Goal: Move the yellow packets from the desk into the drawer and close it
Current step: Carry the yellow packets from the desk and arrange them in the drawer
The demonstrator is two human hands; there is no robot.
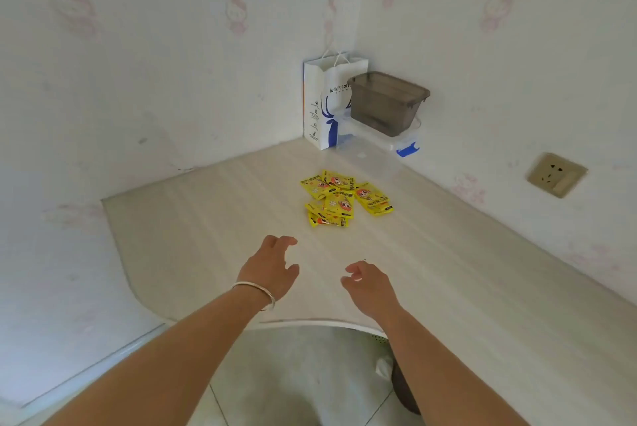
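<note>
Several yellow packets (344, 196) lie in a loose heap on the pale wooden desk (193, 232), toward the back corner. My left hand (272, 267), with a silver bangle on the wrist, hovers over the desk in front of the heap, fingers apart and holding nothing. My right hand (368, 284) is beside it, a little nearer to me, fingers loosely curled and apart, also holding nothing. Both hands are short of the packets and not touching them. No drawer is in view.
In the back corner stand a white and blue paper bag (322, 105) and a grey plastic bin (386, 101) on a clear box with a blue clip (405, 146). A wall socket (555, 175) is at the right. The desk's curved front edge (310, 322) is below my wrists.
</note>
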